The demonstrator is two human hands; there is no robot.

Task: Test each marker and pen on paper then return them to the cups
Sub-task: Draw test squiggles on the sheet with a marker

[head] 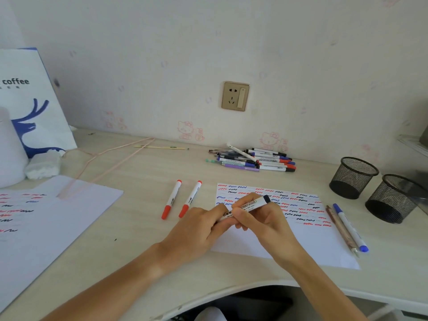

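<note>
A white marker with a dark end (250, 205) is held level over the left part of the scribbled test paper (301, 232). My right hand (261, 218) grips its barrel, and my left hand (203, 223) pinches its near end; the cap there is hidden by fingers. Two red-capped markers (180, 199) lie left of the paper. A blue-capped pen (350, 228) and a brown pen (340, 228) lie along the paper's right edge. A pile of markers and pens (252, 158) sits near the wall. Two black mesh cups (354, 177) (393, 198) stand at the right, seemingly empty.
A second scribbled sheet (46, 216) lies at the left with a pink wire hanger (104, 167) on it. A coffee paper bag (30, 100), a white object and cotton wads stand at the far left. The desk edge curves inward below my arms.
</note>
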